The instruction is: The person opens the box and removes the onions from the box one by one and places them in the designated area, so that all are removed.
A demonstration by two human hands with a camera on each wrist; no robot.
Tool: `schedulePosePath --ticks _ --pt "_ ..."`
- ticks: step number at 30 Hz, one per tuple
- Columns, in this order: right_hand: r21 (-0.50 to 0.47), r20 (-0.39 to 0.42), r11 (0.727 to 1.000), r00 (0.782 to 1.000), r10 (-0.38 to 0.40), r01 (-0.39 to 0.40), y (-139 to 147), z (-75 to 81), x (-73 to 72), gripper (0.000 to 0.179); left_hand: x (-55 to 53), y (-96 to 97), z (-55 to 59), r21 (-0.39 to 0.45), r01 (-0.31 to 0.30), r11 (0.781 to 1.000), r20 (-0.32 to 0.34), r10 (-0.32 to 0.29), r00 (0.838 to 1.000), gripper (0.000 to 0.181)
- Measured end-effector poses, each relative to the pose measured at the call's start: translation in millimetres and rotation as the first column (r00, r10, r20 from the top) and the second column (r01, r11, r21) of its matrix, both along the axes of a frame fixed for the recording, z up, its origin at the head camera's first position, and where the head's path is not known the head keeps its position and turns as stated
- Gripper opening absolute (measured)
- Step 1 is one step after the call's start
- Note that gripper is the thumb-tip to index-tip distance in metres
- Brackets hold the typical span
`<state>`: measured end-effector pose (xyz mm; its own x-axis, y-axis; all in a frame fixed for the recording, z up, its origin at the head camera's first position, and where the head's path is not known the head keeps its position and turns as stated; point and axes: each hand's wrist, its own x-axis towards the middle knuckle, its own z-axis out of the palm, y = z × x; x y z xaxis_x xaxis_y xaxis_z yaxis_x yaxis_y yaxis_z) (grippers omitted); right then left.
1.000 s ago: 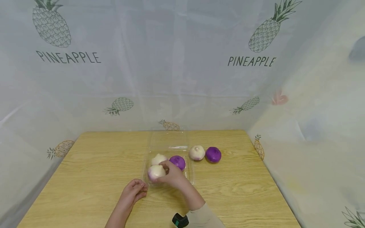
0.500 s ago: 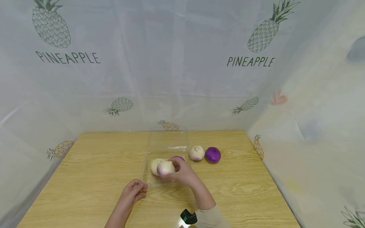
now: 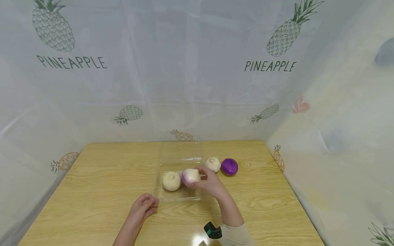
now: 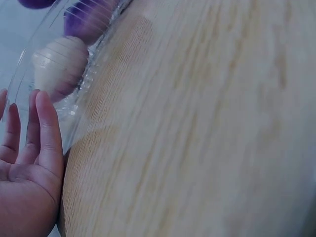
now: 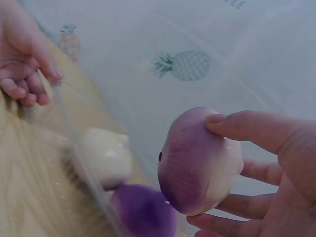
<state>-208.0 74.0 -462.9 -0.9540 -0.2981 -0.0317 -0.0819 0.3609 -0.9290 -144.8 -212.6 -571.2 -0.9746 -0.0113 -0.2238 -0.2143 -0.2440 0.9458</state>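
Observation:
My right hand [image 3: 210, 182] holds a white-and-purple onion [image 3: 191, 177] above the right half of a clear plastic container [image 3: 176, 198]. In the right wrist view, thumb and fingers grip opposite sides of that onion [image 5: 197, 163]. Beneath it sits a purple onion [image 5: 143, 210], hidden in the head view. A white onion [image 3: 171, 181] rests in the container's left half. My left hand [image 3: 142, 209] lies at the container's front left corner, fingertips by the rim. Its fingers look fairly straight in the left wrist view; I cannot tell whether they touch the plastic.
Right of the container, a whitish onion [image 3: 212, 164] and a purple onion [image 3: 230, 167] stand side by side on the wooden table [image 3: 261, 201]. The container's clear lid [image 3: 181, 150] lies folded back behind it. A pineapple-print curtain [image 3: 184, 68] hangs behind the table.
The right hand has carried the white-and-purple onion from the container's front left rightward, over the purple onion. The white onion left behind now sits slightly nearer the front. The left hand stays put.

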Motion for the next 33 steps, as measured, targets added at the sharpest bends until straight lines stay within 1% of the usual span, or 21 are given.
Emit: schedulePosePath --ticks 4,10,13,18,27,33 --pt "-0.011 -0.015 1.000 1.000 -0.028 0.028 11 5.5 1.6 0.067 0.0 -0.2 -1.2 -0.015 -0.004 1.000 -0.007 0.004 1.000 0.010" --pt "-0.034 -0.057 0.995 0.993 -0.100 0.098 27 9.1 0.6 0.064 -0.5 0.0 -1.6 -0.025 -0.018 1.000 0.010 0.018 1.000 0.009" --pt "-0.042 -0.050 0.990 0.990 -0.134 0.132 36 8.2 -0.5 0.064 -0.6 -0.1 -1.1 -0.026 -0.015 1.000 0.016 0.015 1.000 0.010" --pt "-0.052 -0.039 0.984 0.984 -0.174 0.172 51 7.3 -0.7 0.063 -0.8 -0.2 -0.7 0.000 -0.013 1.000 0.015 0.013 1.000 0.009" --pt "-0.021 -0.029 0.979 0.979 -0.202 0.201 79 2.0 -3.2 0.068 -0.4 -0.9 0.4 0.011 -0.007 1.000 0.012 0.007 1.000 0.007" --pt "0.042 0.000 0.968 0.969 -0.246 0.246 94 0.0 -2.3 0.069 0.6 0.1 3.4 -0.001 -0.003 1.000 0.017 0.003 1.000 0.010"
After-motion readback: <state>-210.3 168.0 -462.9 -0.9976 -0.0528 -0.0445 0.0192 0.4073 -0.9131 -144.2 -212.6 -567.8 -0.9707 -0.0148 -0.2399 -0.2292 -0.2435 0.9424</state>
